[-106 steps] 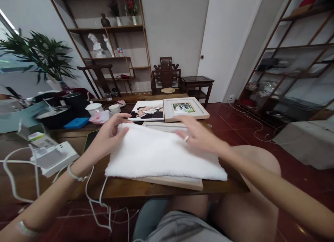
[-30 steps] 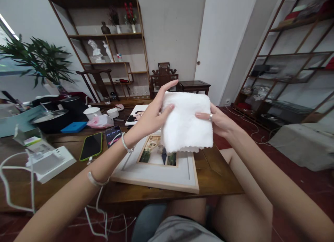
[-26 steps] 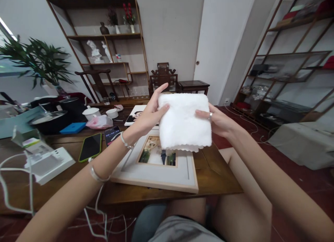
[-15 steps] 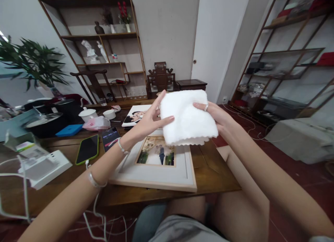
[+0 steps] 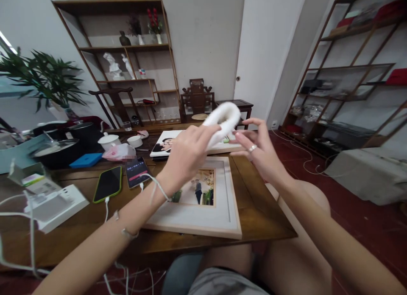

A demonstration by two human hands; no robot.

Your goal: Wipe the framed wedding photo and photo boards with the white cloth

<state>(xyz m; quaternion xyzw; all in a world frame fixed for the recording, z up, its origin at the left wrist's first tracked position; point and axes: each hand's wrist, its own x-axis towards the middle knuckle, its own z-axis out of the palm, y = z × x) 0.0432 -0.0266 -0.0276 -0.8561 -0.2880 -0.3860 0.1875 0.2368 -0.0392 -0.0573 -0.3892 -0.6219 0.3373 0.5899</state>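
A white fluffy cloth (image 5: pixel 224 119) is held in the air, bent over into a loop. My left hand (image 5: pixel 187 153) is closed round its lower left part, with the back of the hand facing me. Just right of the cloth, my right hand (image 5: pixel 259 148) has its fingers apart, its fingertips close to the cloth's edge; whether they touch it I cannot tell. Below both hands, a light wooden picture frame (image 5: pixel 233 201) with a couple's photo (image 5: pixel 203 189) lies flat on the wooden table (image 5: pixel 263 210). My left forearm covers the frame's left side.
Left of the frame are a green-edged phone (image 5: pixel 108 184), a second phone (image 5: pixel 137 172) with a cable, and a white box (image 5: pixel 63 206). Behind them stand a white cup (image 5: pixel 135 141), a lidded pot (image 5: pixel 57 150) and a blue box (image 5: pixel 85 159). Another photo panel (image 5: pixel 163 142) lies behind the frame.
The cloth was spread flat between both hands; now it is bent into a loop in my left hand. My right hand has come off its face, fingers apart.
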